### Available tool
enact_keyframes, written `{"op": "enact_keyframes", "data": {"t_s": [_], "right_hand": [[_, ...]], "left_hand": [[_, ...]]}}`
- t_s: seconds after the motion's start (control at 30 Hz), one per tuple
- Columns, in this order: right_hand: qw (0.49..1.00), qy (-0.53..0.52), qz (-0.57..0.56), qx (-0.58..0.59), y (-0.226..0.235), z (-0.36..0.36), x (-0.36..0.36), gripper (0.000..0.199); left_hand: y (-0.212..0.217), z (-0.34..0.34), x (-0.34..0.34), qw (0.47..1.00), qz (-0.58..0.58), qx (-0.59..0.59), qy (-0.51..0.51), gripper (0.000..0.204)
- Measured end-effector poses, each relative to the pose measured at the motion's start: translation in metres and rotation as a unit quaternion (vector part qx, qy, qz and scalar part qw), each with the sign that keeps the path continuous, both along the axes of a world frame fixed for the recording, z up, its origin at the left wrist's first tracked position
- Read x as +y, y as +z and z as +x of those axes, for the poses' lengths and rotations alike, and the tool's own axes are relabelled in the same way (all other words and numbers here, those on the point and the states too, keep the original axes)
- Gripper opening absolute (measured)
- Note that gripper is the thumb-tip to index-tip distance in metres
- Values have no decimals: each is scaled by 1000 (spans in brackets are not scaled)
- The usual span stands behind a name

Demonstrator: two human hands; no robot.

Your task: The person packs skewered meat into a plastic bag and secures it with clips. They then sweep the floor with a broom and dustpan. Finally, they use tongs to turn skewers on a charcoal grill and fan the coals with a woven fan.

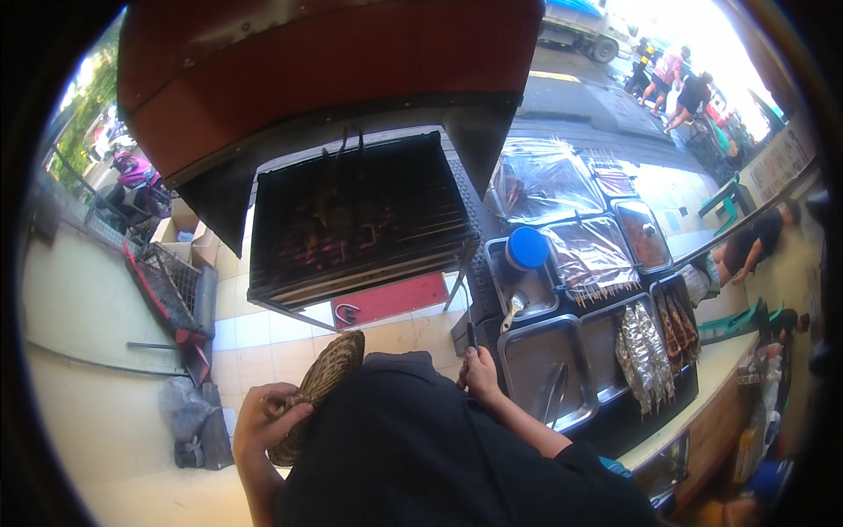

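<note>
My left hand (270, 411) is closed around the handle of a woven hand fan (335, 367), held low in front of my body. In my right hand (479, 372) is a dark slim tool (471, 333), pointing up beside the trays; its kind is not clear. Both hands are on the near side of a charcoal grill (364, 224). Reddish embers glow in its dark bed, and a few dim, elongated pieces lie over them, too dark to name.
A red hood (325, 61) overhangs the grill. To the right are metal trays (527, 347), a blue-lidded tub (527, 249), a brush (514, 309), foil-wrapped skewers (643, 356) and browned skewers (678, 321). People (672, 79) and a truck (588, 31) are in the street beyond.
</note>
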State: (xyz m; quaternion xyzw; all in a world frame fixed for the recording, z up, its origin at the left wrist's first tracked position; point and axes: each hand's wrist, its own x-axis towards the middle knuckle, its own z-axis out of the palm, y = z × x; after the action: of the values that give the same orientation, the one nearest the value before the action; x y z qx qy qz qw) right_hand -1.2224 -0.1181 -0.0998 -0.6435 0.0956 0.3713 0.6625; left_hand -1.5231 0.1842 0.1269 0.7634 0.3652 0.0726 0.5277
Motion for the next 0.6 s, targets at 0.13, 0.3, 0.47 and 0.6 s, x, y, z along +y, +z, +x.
{"op": "enact_keyframes", "data": {"t_s": [0.13, 0.3, 0.47, 0.6], "right_hand": [[995, -22, 100, 11, -1, 1, 5, 23], [998, 36, -38, -43, 23, 41, 23, 34], [975, 70, -176, -121, 41, 87, 85, 46], [926, 140, -280, -211, 52, 105, 116, 49]], "left_hand": [[-4, -1, -4, 999, 35, -33, -17, 41], [-1, -6, -9, 1000, -25, 6, 10, 42], [5, -15, -23, 998, 2, 39, 40, 44], [8, -20, -33, 996, -36, 26, 73, 42]]}}
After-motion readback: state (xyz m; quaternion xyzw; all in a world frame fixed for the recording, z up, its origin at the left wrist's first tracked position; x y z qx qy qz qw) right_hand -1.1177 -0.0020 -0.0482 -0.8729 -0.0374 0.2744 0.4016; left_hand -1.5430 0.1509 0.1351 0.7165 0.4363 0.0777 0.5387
